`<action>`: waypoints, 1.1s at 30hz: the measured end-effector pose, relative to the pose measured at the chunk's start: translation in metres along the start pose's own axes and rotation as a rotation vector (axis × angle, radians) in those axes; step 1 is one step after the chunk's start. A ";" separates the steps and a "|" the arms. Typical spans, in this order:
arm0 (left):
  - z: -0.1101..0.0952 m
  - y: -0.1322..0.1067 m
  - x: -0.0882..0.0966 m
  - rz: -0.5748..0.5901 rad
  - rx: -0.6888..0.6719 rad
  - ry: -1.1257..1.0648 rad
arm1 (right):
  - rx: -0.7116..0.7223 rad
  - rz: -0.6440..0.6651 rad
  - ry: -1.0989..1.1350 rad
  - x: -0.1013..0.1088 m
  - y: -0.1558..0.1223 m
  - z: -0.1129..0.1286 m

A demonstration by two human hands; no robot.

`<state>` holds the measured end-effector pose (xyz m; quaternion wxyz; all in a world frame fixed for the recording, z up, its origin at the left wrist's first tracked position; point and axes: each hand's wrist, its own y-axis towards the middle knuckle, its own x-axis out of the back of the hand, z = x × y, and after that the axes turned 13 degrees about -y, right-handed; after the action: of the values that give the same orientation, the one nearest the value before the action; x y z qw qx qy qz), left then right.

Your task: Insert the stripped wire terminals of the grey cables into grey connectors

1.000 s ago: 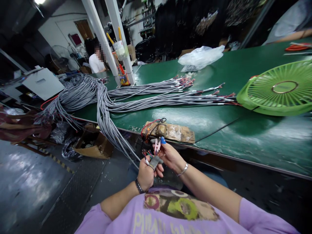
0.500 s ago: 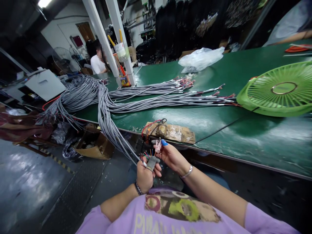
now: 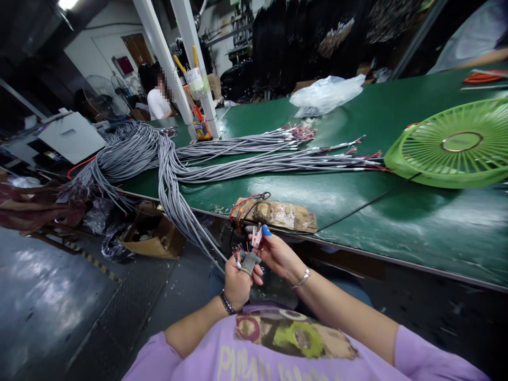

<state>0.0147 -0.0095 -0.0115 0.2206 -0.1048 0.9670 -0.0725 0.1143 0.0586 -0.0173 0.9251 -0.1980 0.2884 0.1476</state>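
My left hand is closed around the end of a grey cable, whose fanned coloured wires stick up past the thumb. A grey cloth cover sits on one of its fingers. Just to the right, my right hand pinches a small pale pink clip-like piece beside the wire tips; its exact kind is unclear. Blue wrapping covers a fingertip of that hand. Behind the left hand, a thick bundle of grey cables hangs over the table edge.
On the green table lie a wooden board with a wired device, more cable ends, a plastic bag and a green fan. White posts rise behind. A cardboard box stands below; a person sits beyond.
My left hand has shifted slightly, and the coloured wires now stand more bunched together. The right hand keeps its pinch on the pink piece, almost unmoved.
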 end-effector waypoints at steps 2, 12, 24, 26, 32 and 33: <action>0.000 -0.002 0.003 -0.010 0.002 -0.005 | -0.014 0.020 0.000 0.002 0.000 -0.001; -0.017 0.001 0.014 -0.033 -0.273 0.219 | -0.008 0.094 -0.072 0.003 -0.004 0.010; -0.011 0.013 0.020 0.035 -0.506 0.513 | 0.078 0.037 -0.137 0.005 0.001 -0.001; -0.009 0.014 0.022 0.041 -0.506 0.532 | 0.026 0.043 -0.040 0.002 0.003 0.000; -0.005 0.012 0.023 0.092 -0.682 0.687 | 0.031 -0.028 0.042 0.000 0.007 -0.002; -0.005 0.012 0.023 0.098 -0.707 0.710 | 0.021 -0.025 0.044 0.000 0.006 -0.003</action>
<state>-0.0094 -0.0029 -0.0189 -0.1679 -0.0964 0.9515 0.2389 0.1103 0.0628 -0.0216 0.9224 -0.1950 0.3077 0.1284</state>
